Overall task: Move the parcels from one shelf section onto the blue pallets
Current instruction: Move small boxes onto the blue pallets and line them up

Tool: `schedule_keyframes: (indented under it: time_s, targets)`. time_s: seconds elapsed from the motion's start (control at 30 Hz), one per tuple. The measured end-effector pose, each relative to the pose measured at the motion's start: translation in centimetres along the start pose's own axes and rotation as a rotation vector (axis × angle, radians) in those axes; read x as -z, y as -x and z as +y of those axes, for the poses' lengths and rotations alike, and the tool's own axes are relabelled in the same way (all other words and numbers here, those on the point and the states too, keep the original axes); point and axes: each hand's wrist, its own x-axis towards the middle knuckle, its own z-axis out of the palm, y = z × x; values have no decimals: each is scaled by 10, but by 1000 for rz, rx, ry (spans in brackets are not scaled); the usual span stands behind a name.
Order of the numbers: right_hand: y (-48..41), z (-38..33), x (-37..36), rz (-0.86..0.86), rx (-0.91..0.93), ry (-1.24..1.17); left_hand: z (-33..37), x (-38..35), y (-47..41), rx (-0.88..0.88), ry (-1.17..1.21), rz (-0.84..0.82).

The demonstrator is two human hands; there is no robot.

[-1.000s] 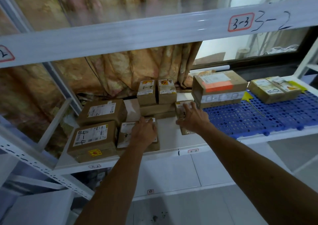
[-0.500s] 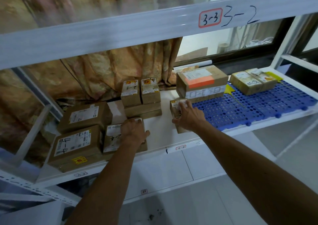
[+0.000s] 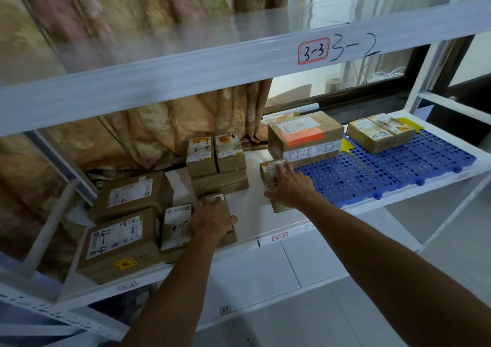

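right hand (image 3: 289, 187) grips the small parcel (image 3: 272, 172) from above, fingers curled over its top, thumb on its left side. That parcel sits on the white shelf (image 3: 253, 208), just left of the blue pallets (image 3: 372, 176), not on them yet. left hand (image 3: 212, 219) is curled over the low parcel (image 3: 225, 233) at the shelf front.

Risks as I see them:
- Both are one-hand top grips on taped cardboard, so either parcel could slip once lifted.
- Sliding instead of lifting likely snags the small parcel on the raised pallet edge.
- The big taped parcel (image 3: 305, 136) is right behind it, so it's easy to bump.
- The low parcel is near the shelf lip, and pulling it toward the body could drop it.
- The labelled parcel (image 3: 175, 224) touches it and may get dragged along.
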Motion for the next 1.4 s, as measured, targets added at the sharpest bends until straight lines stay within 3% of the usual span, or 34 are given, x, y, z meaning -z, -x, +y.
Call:
schedule_keyframes:
  time_s: [0.23,0.37,0.63,0.8,1.03,1.4]
  targets:
    - [7,-11,29,60,7,2,5,16,23,-19,103,47]
    - [18,-17,53,98,-2,13,3,53,24,-114,81,88]
    - [49,-23,102,204,-87,14,19,115,24,-310,283,132]
    - [76,-10,123,231,-128,38,63,137,55,-462,194,183]
    - [100,41,154,269,-188,45,108,157,70,-583,-19,257]
    - [143,176,169,214,-136,91,223,159,96,-461,-17,270]
